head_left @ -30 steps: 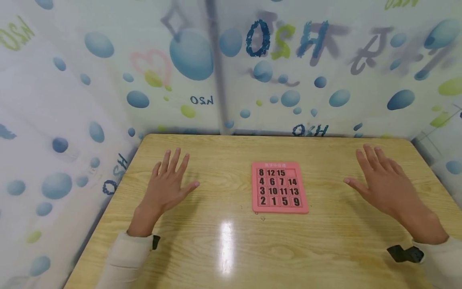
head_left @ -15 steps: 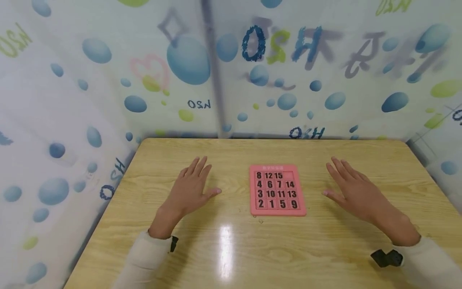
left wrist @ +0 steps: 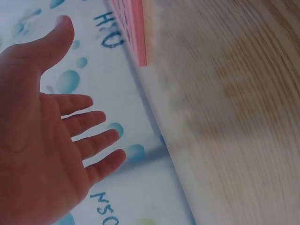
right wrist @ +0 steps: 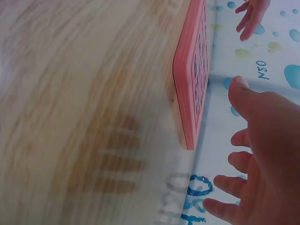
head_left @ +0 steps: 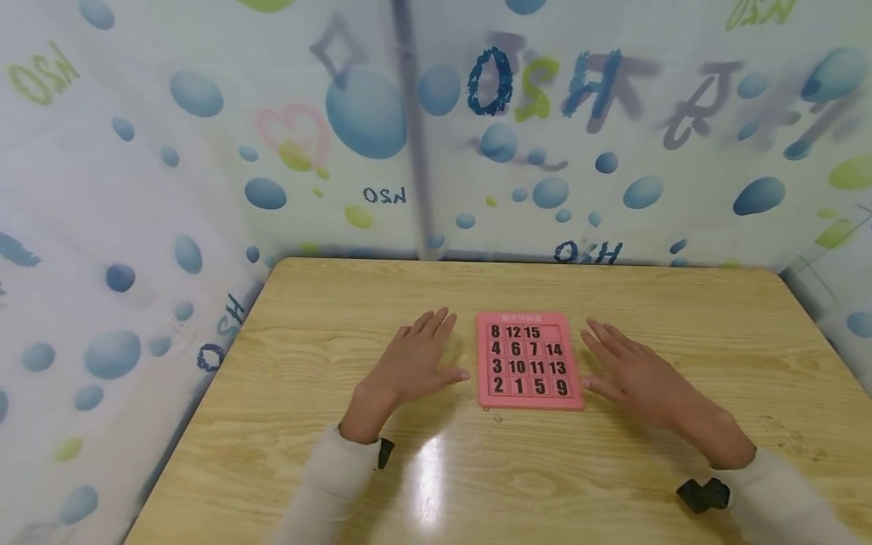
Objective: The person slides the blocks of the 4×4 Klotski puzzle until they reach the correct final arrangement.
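A pink number sliding puzzle (head_left: 530,400) lies flat on the wooden table, its black-numbered tiles facing up and one gap at its top right corner. To its left hovers my left hand (head_left: 412,363), fingers straight and thumb pointing at the frame's side. My right hand (head_left: 643,378) is over the table on the other side, its thumb tip very near the puzzle's right edge. Both palms face inward and hold nothing. In the left wrist view the puzzle (left wrist: 136,33) shows only a corner, apart from the hand. The right wrist view shows its thick pink side (right wrist: 185,79).
The wooden table (head_left: 341,303) meets a wall covering (head_left: 450,174) with blue drops and lettering along its back edge. Another such wall (head_left: 88,227) stands at the left. A bright light reflection lies on the tabletop in front of the puzzle.
Both hands have moved inward from the table's sides toward the puzzle, the left going right and the right going left. The puzzle has stayed in place on the table.
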{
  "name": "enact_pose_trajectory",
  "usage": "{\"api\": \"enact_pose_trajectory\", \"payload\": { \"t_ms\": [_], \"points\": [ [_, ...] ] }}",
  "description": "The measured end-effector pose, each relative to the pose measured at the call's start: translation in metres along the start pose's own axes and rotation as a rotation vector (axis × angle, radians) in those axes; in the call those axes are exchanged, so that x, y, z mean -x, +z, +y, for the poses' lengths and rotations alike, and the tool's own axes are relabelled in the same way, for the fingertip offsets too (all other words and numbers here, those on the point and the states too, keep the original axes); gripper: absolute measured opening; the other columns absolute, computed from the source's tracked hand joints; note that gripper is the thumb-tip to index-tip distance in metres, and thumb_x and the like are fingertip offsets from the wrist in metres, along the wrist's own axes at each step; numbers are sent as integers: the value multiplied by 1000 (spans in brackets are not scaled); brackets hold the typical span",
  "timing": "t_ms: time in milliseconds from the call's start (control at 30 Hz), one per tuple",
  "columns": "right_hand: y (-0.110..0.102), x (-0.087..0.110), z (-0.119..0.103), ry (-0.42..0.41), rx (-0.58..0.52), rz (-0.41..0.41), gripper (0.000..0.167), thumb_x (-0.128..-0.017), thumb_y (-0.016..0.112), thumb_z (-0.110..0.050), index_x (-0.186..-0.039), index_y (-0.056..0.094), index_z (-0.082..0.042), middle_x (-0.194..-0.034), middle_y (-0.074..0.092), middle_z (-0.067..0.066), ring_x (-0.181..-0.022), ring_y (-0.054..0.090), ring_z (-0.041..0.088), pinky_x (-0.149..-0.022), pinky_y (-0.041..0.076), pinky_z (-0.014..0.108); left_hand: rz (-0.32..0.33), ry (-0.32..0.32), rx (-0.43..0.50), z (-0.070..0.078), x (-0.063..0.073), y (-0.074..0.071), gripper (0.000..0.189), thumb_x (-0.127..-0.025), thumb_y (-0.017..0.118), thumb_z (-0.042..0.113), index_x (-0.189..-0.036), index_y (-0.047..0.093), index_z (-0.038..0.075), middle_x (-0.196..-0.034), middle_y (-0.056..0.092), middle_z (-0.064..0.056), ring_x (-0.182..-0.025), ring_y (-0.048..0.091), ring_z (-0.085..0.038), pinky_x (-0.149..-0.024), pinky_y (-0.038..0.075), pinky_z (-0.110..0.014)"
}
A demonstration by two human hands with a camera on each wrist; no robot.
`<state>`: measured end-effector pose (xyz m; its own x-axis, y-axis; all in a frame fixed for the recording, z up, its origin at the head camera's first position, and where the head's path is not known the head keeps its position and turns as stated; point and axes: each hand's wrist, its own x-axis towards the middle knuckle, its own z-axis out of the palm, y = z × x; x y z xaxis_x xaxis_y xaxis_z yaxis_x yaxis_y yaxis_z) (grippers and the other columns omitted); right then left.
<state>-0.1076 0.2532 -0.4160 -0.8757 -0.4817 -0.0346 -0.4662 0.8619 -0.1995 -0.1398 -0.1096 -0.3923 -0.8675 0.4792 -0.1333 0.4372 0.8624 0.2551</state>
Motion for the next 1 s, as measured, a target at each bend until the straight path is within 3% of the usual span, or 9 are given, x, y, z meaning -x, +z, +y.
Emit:
{"api": "enact_pose_trajectory", "payload": {
  "t_ms": [167,300,467,1000],
  "points": [
    [8,-4,-7,-67,-12,-2,71,-100,55,-43,-154,32,-2,-161,25,20,-144,28,45,-108,34,62,-97,11,-14,11,-9,7,91,-93,58,59,-160,17,13,-166,15,-8,-152,17,-30,-119,23,-54],
    [13,-9,-12,-66,-12,-34,72,-101,50,-48,-154,32,-4,-161,27,18,-145,29,43,-109,33,62,-140,11,-31,17,-14,12,92,-92,59,59,-160,17,14,-166,16,-7,-152,18,-30,-119,22,-53],
    [14,-12,-18,-47,15,-68,72,-102,45,-52,-155,33,-5,-160,30,16,-145,30,42,-109,32,64,-162,8,-38,25,-19,16,94,-91,60,60,-160,17,13,-165,19,-9,-151,21,-31,-119,24,-52],
    [16,-17,-20,-58,44,-71,62,-102,49,-47,-150,43,-8,-155,41,13,-142,36,42,-105,36,64,-206,21,-145,31,-26,25,91,-93,54,63,-160,18,14,-165,20,-7,-150,24,-29,-118,27,-50]
  ]
}}
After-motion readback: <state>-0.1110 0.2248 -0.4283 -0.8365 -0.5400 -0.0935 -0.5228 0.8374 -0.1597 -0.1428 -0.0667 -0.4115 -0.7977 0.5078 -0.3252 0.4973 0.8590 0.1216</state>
